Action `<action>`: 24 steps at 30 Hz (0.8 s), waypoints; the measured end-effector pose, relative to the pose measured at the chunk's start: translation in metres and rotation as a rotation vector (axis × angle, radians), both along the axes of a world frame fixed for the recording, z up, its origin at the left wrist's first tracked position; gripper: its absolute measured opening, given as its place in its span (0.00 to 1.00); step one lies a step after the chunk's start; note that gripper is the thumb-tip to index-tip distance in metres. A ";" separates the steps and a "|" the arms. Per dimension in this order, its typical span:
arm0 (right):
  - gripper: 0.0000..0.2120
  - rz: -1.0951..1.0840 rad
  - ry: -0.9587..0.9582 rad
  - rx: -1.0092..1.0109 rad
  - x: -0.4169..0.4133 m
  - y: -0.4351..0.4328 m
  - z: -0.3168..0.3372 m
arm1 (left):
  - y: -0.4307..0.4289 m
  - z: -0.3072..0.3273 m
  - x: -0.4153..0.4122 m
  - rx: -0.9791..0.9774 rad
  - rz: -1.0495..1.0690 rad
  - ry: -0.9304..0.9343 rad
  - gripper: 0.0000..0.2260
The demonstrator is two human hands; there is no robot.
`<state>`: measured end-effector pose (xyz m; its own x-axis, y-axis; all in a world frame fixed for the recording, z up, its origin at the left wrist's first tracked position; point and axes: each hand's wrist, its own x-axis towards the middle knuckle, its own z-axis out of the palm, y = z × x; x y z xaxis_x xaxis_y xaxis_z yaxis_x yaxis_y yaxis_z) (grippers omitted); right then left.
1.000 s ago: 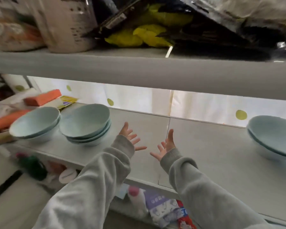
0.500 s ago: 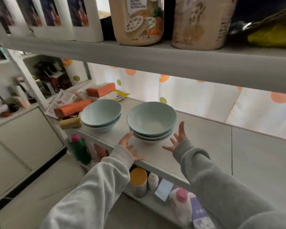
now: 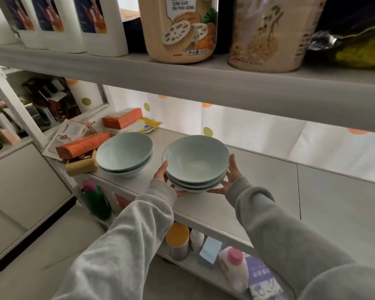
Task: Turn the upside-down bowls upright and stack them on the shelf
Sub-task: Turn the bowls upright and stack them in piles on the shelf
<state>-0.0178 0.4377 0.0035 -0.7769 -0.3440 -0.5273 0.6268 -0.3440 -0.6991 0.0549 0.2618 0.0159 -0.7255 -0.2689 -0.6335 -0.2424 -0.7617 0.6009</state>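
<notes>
A stack of three pale blue bowls stands upright near the front edge of the grey middle shelf. My left hand grips the stack's left side and my right hand grips its right side, fingers under the lowest bowl. To the left a second stack of two upright pale blue bowls rests on the same shelf, apart from my hands.
Orange boxes and a yellow sponge crowd the shelf's left end. The upper shelf hangs low overhead with jars and cartons. Bottles and packets sit on the shelf below. Bare shelf stretches to the right.
The view swung left from the shelf's middle to the bowl stacks. Both hands moved in from open, apart positions and closed on the sides of the three-bowl stack.
</notes>
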 end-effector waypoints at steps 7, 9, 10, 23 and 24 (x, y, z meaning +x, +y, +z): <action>0.41 -0.076 -0.002 -0.023 0.019 0.044 0.001 | 0.039 0.004 0.008 -0.011 -0.050 -0.020 0.28; 0.40 -0.110 0.012 -0.018 0.026 0.070 0.003 | 0.064 0.008 0.010 -0.019 -0.086 -0.018 0.27; 0.40 -0.122 0.018 -0.021 0.029 0.083 0.004 | 0.076 0.009 0.012 -0.021 -0.109 -0.015 0.27; 0.48 -0.429 0.049 0.133 0.125 0.347 0.011 | 0.336 0.016 0.050 0.023 -0.488 0.064 0.23; 0.51 -0.447 0.047 0.162 0.134 0.367 0.011 | 0.356 0.015 0.055 0.038 -0.510 0.065 0.23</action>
<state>0.1158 0.8052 0.0144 -0.8544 0.1129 -0.5072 0.4087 -0.4568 -0.7901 0.1100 0.6181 0.0310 -0.7964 0.1523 -0.5854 -0.5522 -0.5779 0.6009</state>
